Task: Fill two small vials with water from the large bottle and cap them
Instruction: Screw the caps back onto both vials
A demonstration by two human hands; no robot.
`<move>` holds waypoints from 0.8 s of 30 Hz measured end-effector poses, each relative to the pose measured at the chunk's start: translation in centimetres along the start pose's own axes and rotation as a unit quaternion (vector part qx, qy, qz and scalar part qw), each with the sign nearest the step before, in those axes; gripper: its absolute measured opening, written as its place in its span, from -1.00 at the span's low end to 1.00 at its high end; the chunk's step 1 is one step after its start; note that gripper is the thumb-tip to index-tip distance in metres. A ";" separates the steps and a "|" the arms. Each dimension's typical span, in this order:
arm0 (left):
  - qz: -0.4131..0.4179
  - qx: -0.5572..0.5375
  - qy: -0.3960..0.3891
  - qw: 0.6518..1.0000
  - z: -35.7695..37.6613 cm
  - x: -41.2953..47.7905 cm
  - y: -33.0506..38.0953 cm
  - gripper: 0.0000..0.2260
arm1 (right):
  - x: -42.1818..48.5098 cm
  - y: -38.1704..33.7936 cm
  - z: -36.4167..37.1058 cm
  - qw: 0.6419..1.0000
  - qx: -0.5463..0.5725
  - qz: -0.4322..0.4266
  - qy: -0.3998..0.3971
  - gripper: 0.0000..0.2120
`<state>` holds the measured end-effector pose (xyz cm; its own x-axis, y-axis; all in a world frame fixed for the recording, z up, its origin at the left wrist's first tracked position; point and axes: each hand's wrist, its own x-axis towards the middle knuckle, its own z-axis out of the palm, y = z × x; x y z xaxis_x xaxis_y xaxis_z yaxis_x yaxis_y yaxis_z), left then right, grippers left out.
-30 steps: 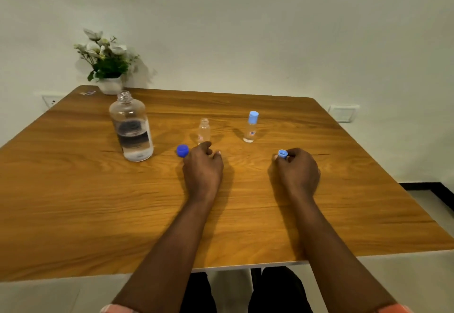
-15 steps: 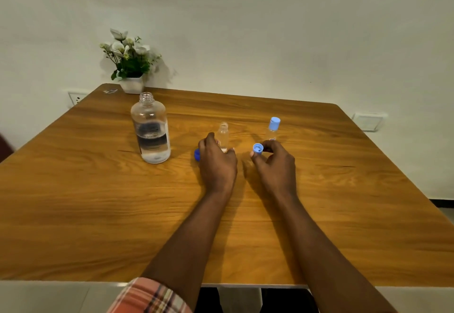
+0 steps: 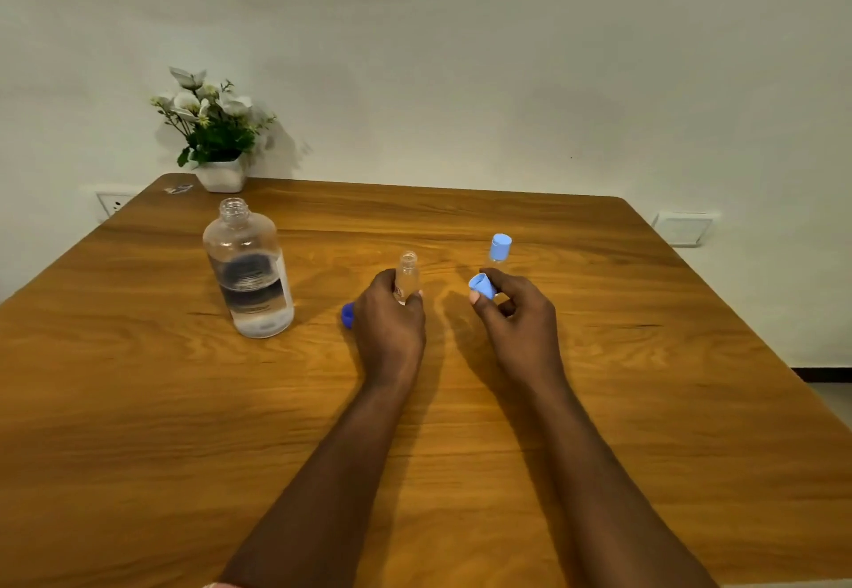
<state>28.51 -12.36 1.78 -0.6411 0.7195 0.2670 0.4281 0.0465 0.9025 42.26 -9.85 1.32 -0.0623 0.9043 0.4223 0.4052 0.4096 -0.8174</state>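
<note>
My left hand grips a small uncapped clear vial that stands on the wooden table. My right hand pinches a light blue cap between thumb and fingers, just right of that vial. A second vial with a light blue cap stands behind my right hand, its body mostly hidden. The large clear bottle stands open at the left, partly filled with water. Its dark blue cap lies on the table beside my left hand, partly hidden.
A white pot of flowers stands at the table's far left corner, with a small wrapper near it. The white wall runs close behind the table, with outlets at both sides.
My left hand has closed round the open vial. My right hand has brought the light blue cap leftward and lifted it off the table, close to the vial.
</note>
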 end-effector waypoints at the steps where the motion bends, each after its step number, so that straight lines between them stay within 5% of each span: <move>1: 0.016 0.001 -0.005 1.000 0.0 -0.2 0.0 -0.90 | 0.1 0.0 -0.1 1.000 0.001 0.002 -0.002 -0.66; 9: 0.140 0.039 -0.067 0.987 0.4 -1.2 0.2 -0.82 | 0.9 -0.2 -2.2 0.995 0.078 0.032 0.056 -0.73; 24: 0.192 0.107 -0.138 0.966 0.9 -2.8 1.0 -0.72 | 1.0 -0.8 -2.7 0.991 0.119 0.044 0.027 -0.72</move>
<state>31.30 -13.66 1.63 -0.2264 0.8682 0.4416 0.7421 -0.1400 0.6556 44.34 -9.57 3.49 0.0160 0.9328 0.3600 0.1790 0.3516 -0.9189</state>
